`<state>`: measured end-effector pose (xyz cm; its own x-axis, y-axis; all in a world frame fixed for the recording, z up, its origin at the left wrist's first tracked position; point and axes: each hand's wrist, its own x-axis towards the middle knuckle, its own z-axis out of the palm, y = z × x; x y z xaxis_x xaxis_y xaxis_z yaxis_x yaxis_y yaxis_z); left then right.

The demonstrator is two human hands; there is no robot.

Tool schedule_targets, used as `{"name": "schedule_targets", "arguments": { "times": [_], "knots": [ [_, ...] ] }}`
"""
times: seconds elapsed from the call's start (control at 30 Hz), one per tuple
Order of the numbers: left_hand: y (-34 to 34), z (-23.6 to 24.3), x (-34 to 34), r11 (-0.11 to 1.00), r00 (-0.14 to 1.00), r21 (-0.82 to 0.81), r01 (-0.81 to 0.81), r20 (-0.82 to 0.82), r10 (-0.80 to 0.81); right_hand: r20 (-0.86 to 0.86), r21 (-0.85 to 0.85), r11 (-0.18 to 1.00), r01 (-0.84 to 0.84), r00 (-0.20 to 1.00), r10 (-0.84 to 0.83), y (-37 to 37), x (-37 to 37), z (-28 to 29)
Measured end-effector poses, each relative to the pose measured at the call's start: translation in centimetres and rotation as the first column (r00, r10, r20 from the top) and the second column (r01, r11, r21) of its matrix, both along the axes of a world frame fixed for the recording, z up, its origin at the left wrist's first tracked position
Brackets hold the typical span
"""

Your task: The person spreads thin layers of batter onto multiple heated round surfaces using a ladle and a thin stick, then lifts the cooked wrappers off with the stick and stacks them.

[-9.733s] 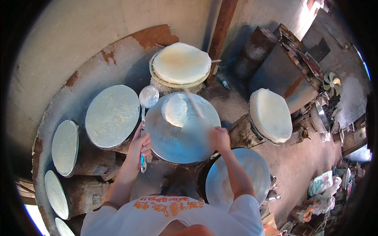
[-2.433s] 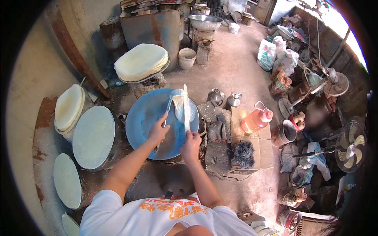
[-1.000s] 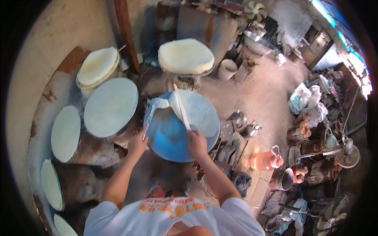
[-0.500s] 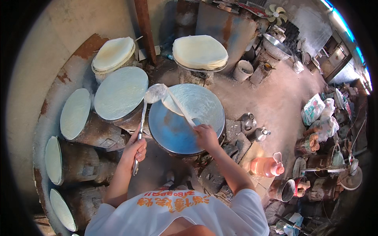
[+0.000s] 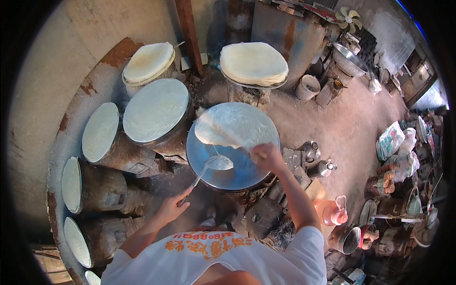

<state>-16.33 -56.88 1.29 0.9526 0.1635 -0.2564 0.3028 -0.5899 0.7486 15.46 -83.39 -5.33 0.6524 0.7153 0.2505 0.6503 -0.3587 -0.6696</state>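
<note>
My left hand (image 5: 172,209) is closed round the handle of a metal ladle (image 5: 219,162). The ladle's pale-coated bowl is over the lower middle of a round griddle (image 5: 232,181), and a thin strand of batter trails up from it. Pale batter (image 5: 237,121) covers the griddle's far half with a ragged near edge; bluish metal shows below. At the griddle's right side my right hand (image 5: 267,157) is closed on a long thin spreader (image 5: 223,133), which motion smears across the batter.
Several more round griddles with pale sheets, such as the large one (image 5: 156,111), curve along the left wall. Stacks of flatbreads (image 5: 254,62) stand at the back. At the right are metal flasks (image 5: 322,168), a pinkish jug (image 5: 330,211) and a bucket (image 5: 308,87).
My left hand has swung the ladle from the griddle's upper left edge down over its lower middle. My right hand has moved right, and the batter reaches farther left.
</note>
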Motion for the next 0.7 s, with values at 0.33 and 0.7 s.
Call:
{"name": "schedule_targets", "arguments": {
  "times": [0.33,0.7],
  "knots": [
    [-1.8,-0.6,-3.0,0.965,0.985,-0.261,0.032,0.172,0.014,-0.084,-0.042,0.972,-0.229,0.971,0.225,-0.3,-0.8,1.5],
    [1.8,2.0,-2.8,0.824,0.939,-0.467,-0.320,-0.044,0.340,-0.463,-0.136,0.962,-0.236,0.874,0.149,-5.3,-1.5,3.9]
  ]
}}
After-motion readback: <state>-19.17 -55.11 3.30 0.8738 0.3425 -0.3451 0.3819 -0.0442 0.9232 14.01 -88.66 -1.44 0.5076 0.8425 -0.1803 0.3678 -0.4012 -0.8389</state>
